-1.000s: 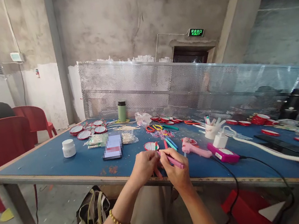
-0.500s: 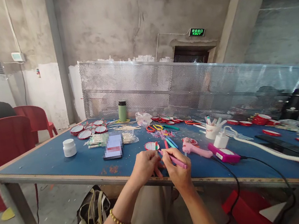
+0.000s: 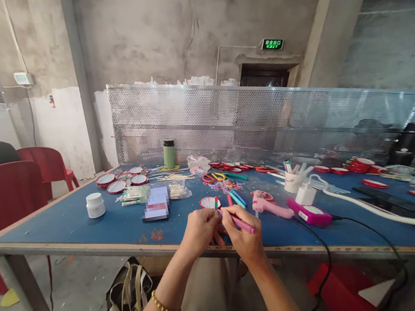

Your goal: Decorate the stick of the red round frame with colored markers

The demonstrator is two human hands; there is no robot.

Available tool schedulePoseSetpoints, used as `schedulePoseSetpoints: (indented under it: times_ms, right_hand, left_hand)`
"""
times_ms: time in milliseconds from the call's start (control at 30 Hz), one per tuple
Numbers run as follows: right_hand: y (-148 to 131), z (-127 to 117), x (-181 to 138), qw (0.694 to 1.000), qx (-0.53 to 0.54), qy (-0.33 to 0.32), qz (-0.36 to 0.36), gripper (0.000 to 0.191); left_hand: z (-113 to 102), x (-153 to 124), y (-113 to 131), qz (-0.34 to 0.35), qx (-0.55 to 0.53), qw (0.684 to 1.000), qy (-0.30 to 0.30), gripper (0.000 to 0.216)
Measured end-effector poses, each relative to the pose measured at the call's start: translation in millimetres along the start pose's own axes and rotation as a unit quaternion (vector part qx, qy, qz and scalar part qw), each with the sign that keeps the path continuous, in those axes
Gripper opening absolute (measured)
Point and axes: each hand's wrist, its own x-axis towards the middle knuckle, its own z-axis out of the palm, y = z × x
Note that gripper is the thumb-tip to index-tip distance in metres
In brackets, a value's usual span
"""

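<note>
Near the table's front edge, my right hand (image 3: pixel 246 236) is closed round a pink marker pen (image 3: pixel 244 224), its tip end pointing left toward my other hand. My left hand (image 3: pixel 201 229) pinches a small strip with red and green on it (image 3: pixel 216 203); my fingers hide most of it, so its kind does not show. Just behind the fingers lies a round white disc with a red rim (image 3: pixel 207 202). Blue and red pens (image 3: pixel 237 198) lie to the right of it, with a pink glue gun (image 3: pixel 271 206) beyond my right hand.
On the blue table (image 3: pixel 65 232) stand a white jar (image 3: pixel 95 205), a phone (image 3: pixel 155 204) and a green bottle (image 3: pixel 169 155). Scissors (image 3: pixel 219 176) and a pen cup (image 3: pixel 292 181) are further back. A magenta box (image 3: pixel 311 211) with cables sits right. A perforated metal screen (image 3: pixel 194 120) borders the back.
My right hand and the pink pen have shifted slightly left, closer to my left hand. Both hands keep their grip.
</note>
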Motion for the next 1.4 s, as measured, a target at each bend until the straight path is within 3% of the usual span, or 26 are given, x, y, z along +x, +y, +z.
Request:
schedulePoseSetpoints:
  times_ms: [600,1400]
  right_hand:
    - [0.1,-0.8,-0.2,1.0,-0.003,0.018,0.02,0.023]
    - [-0.4,-0.2,1.3,1.0,-0.002,-0.006,0.003,0.02]
  left_hand:
    - [-0.2,1.0,-1.3,-0.019,-0.007,1.0,0.004,0.03]
    - [-0.6,1.5,-1.4,-0.009,-0.008,1.0,0.004,0.036]
